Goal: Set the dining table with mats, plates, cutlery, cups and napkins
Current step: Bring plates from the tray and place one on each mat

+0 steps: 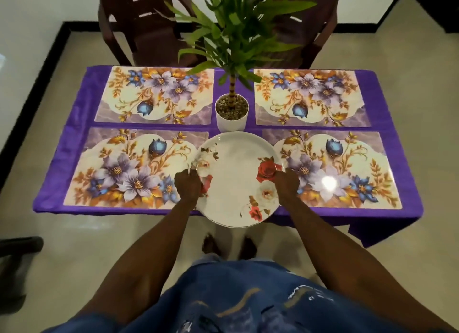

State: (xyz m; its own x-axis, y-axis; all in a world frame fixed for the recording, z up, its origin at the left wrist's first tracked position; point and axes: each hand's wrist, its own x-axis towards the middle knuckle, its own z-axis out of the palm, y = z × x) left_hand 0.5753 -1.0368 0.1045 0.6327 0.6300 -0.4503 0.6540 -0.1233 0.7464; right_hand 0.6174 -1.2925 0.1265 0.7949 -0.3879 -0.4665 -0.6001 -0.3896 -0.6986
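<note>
Both hands held one white plate (236, 178) with red and cream rose prints. The left hand (188, 183) was clamped on the plate's left rim; the right hand (286, 183) was clamped on its right rim. The plate sat above the near table edge, between the near-left mat (119, 168) and the near-right mat (347, 171), overlapping the inner edges of both; whether it touched the table could not be told. The far-left mat (159, 94) and far-right mat (310, 96) lay bare. All four floral mats lay on a purple tablecloth (49, 196). A potted plant (232, 114) in a white pot stood at the centre, just beyond the plate. Two dark chairs (139, 27) stood at the far side.
</note>
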